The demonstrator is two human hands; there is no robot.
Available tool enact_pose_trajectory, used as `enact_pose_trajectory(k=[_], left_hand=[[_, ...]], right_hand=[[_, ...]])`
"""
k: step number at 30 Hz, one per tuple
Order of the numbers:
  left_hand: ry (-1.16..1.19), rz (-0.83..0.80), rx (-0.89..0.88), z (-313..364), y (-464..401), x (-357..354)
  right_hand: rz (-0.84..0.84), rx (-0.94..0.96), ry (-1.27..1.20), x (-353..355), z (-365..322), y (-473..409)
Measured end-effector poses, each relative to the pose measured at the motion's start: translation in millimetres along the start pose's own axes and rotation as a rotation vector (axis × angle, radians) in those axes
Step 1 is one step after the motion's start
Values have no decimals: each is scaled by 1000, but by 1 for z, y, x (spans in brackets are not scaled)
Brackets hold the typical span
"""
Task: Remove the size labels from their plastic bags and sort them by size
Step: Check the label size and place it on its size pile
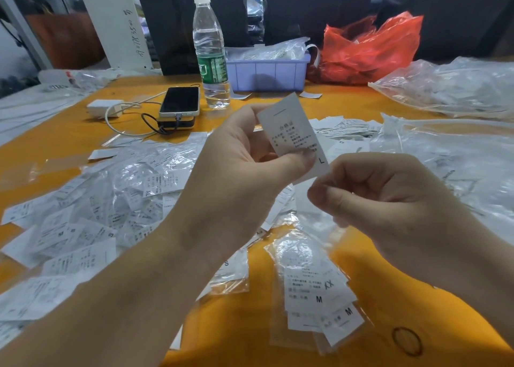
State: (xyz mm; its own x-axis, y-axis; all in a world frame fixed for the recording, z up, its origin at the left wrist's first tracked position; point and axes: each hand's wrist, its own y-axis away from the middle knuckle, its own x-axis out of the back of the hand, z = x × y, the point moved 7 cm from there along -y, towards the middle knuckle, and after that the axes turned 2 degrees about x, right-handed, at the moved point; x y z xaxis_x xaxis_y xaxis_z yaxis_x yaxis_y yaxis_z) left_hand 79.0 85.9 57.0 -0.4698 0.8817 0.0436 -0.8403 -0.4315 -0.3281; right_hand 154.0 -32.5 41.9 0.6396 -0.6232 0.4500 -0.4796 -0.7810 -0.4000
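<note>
My left hand [236,160] pinches a white size label [289,127] marked L, thumb on its lower face, holding it upright above the table. My right hand [383,199] pinches the label's bottom edge between thumb and curled fingers. Whether a plastic bag still covers the label is unclear. Below my hands lies a small stack of bagged labels [319,291] showing M and XX. A loose heap of labels and clear bags [116,199] covers the orange table [69,133] to the left.
A water bottle [210,52], a phone [180,101] on a power bank with cables, and a white charger [104,107] stand behind. A lilac bin [268,73], a red plastic bag [370,49] and large clear bags [450,88] line the back and right.
</note>
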Motion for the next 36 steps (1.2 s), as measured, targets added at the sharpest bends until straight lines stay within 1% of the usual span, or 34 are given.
enact_pose_trajectory(k=[7, 13, 16, 19, 22, 26, 29, 32, 36], left_hand=[[-25, -39, 1, 1, 1, -3], [3, -80, 51, -2, 1, -5], [-42, -101, 135, -10, 0, -6], [-43, -124, 197, -17, 0, -8], [-63, -131, 179, -17, 1, -9], [-96, -137, 166, -16, 0, -6], [-97, -167, 186, -17, 1, -7], [-71, -157, 215, -18, 1, -8], [-107, -169, 248, -20, 2, -12]], right_hand=[[40, 31, 1, 3, -4, -1], [74, 54, -41, 5, -2, -1], [95, 22, -156, 9, 2, -4], [78, -19, -259, 10, 4, -6], [53, -56, -290, 7, 7, -6], [70, -96, -365, 8, 8, -6], [82, -120, -382, 10, 9, -6], [143, -132, -386, 15, 11, -5], [192, -122, -341, 19, 11, -5]])
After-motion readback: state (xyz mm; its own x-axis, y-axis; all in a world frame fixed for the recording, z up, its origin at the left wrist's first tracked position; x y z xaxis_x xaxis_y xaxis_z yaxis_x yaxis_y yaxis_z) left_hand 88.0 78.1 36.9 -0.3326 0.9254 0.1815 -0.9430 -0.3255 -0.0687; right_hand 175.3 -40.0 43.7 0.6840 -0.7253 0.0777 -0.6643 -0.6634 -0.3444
